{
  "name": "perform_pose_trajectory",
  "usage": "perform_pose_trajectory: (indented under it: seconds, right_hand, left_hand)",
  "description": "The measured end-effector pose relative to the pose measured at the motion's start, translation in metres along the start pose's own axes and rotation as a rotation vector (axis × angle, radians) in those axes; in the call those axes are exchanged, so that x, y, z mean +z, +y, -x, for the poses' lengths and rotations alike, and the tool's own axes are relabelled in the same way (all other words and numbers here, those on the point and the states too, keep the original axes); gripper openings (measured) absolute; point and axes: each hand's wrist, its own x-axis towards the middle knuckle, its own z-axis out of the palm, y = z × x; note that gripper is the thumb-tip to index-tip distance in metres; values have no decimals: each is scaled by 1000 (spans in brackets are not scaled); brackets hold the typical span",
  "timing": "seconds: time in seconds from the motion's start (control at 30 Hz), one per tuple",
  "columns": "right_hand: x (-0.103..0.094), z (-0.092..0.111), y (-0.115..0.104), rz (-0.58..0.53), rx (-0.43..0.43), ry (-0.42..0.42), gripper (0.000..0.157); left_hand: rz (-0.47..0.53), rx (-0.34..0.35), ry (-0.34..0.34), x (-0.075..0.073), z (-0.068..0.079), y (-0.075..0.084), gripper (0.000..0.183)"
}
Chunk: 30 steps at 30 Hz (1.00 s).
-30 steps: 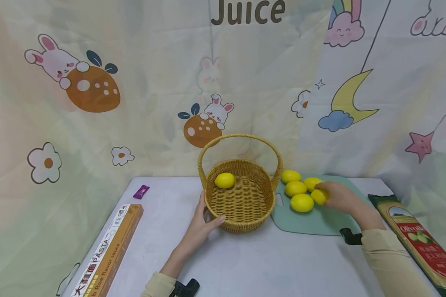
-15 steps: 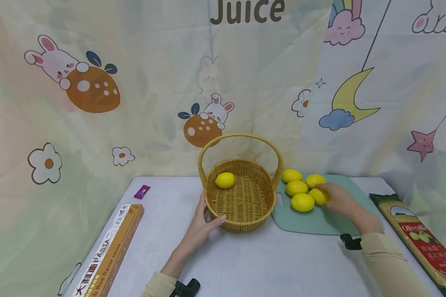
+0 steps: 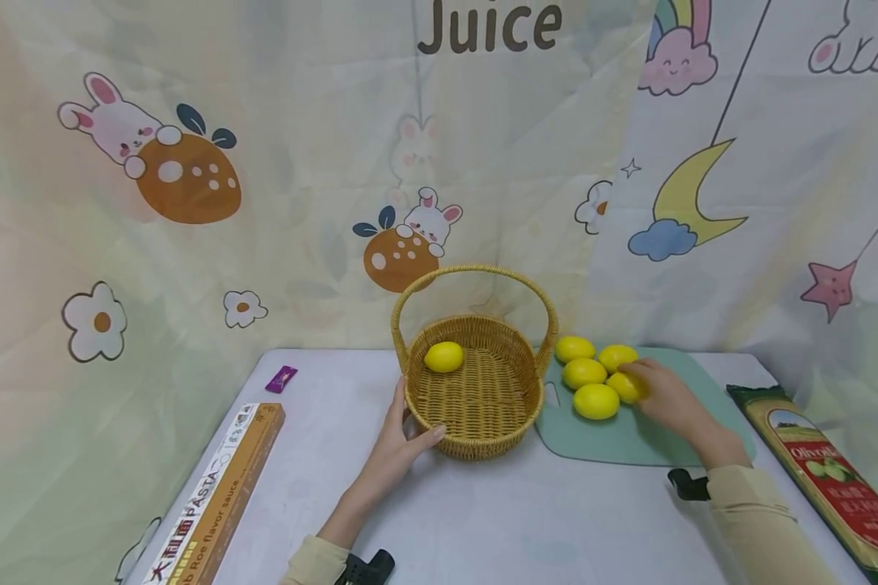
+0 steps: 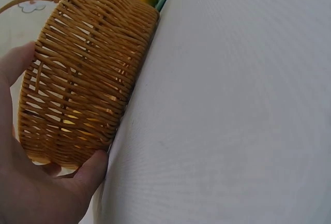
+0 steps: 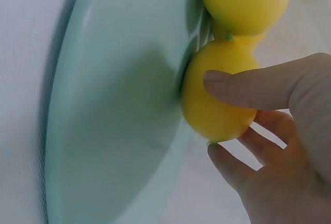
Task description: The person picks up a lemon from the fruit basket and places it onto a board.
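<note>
My left hand (image 3: 395,447) holds the near left side of a round wicker basket (image 3: 475,443), its thumb over the rim in the head view. The basket's woven wall (image 4: 88,63) fills the upper left of the left wrist view. Inside the basket lies one lemon (image 3: 444,357). On the right, my right hand (image 3: 673,398) pinches a lemon (image 3: 624,388) low over a pale green board (image 3: 578,445). In the right wrist view, the thumb (image 5: 248,87) lies across that lemon (image 5: 212,115), with fingers on its other side. Several other lemons (image 3: 596,402) sit together on the board.
An orange-brown pasta box (image 3: 237,479) lies at the table's left, with a small purple packet (image 3: 281,379) behind it. A green and red packet (image 3: 823,475) lies along the right edge. A printed cloth (image 3: 322,162) hangs behind the white table (image 3: 527,528).
The lemon behind the held one has shifted slightly away from me. My left hand stays on the basket, and my right hand keeps its hold on the lemon with little movement.
</note>
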Motion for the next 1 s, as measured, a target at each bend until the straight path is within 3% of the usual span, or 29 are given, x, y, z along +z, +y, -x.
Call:
perform_pose_trajectory:
  seconds: [0.5,0.77,1.0]
  right_hand:
    - [-18,4,-18,-3,34,-36,53]
    - [-29,3,-44,-5,43,-65,50]
    - [-38,2,-71,12,-8,-80,49]
  left_hand:
    - [7,-1,3,0,1,-1,104]
    - [17,13,-3,0,0,-1,106]
    - [30,20,-5,0,0,0,105]
